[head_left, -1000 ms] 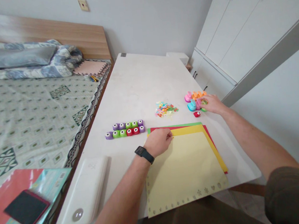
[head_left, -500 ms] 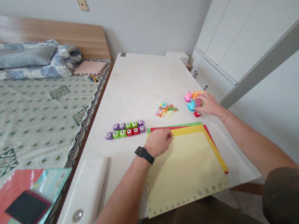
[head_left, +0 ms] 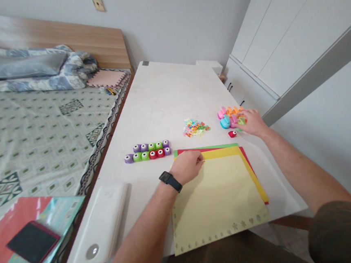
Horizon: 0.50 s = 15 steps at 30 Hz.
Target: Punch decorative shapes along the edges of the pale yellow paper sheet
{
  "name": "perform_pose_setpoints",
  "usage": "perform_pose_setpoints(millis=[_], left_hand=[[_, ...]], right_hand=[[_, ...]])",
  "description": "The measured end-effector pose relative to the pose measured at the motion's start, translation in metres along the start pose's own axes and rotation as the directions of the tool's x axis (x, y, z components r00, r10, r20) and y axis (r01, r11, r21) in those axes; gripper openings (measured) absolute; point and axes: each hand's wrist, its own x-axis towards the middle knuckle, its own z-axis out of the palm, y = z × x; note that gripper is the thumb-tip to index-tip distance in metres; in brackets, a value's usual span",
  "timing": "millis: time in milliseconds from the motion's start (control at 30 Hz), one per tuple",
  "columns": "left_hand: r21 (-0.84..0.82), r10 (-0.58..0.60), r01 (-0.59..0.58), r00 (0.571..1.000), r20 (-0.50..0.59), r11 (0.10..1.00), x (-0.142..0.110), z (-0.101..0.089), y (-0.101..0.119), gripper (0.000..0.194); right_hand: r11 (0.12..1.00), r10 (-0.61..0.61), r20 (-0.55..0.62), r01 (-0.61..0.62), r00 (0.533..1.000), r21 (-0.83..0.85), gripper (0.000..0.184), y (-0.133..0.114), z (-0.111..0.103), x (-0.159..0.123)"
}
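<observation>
My left hand (head_left: 191,165) rests on the top edge of a pale yellow sheet of paper (head_left: 220,193), its fingers curled together in a pinch. What lies between the fingertips, if anything, is hidden. Small shapes are punched along the sheet's left and bottom edges. At the right, my right hand (head_left: 251,121) reaches over a light green craft punch (head_left: 241,121) with thumb and fingers apart around it. Beside that punch are a pink punch (head_left: 233,121) and a turquoise punch (head_left: 224,122). A small red punch (head_left: 232,134) lies just in front.
Small purple, green and red punches (head_left: 145,155) stand in two rows at left. Colourful paper cut-outs (head_left: 196,127) form a pile mid-table. Yellow, red and green sheets (head_left: 220,152) lie under the pale one. A white power bank (head_left: 102,224) lies at the table's left edge, beside a bed (head_left: 46,130).
My right hand has shifted right, off the turquoise and pink punches to the light green one, which shows more now. My left hand stays in place on the paper.
</observation>
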Motion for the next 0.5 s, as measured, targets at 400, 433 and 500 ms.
perform_pose_setpoints(millis=[400, 433, 500], left_hand=[[0.000, -0.005, 0.005, 1.000, 0.011, 1.000, 0.000, 0.002, -0.002, 0.016], [0.000, -0.006, 0.006, 1.000, 0.010, 1.000, 0.000, 0.002, -0.002, 0.016], [-0.001, -0.006, 0.006, 1.000, 0.005, 1.000, 0.000, 0.003, -0.002, 0.016]], right_hand=[[0.984, 0.136, 0.100, -0.123, 0.986, -0.130, 0.062, 0.040, 0.008, -0.014], [0.984, 0.138, 0.098, -0.125, 0.986, -0.128, 0.061, 0.038, 0.008, -0.013], [0.984, 0.142, 0.095, -0.129, 0.985, -0.123, 0.061, 0.034, 0.007, -0.010]])
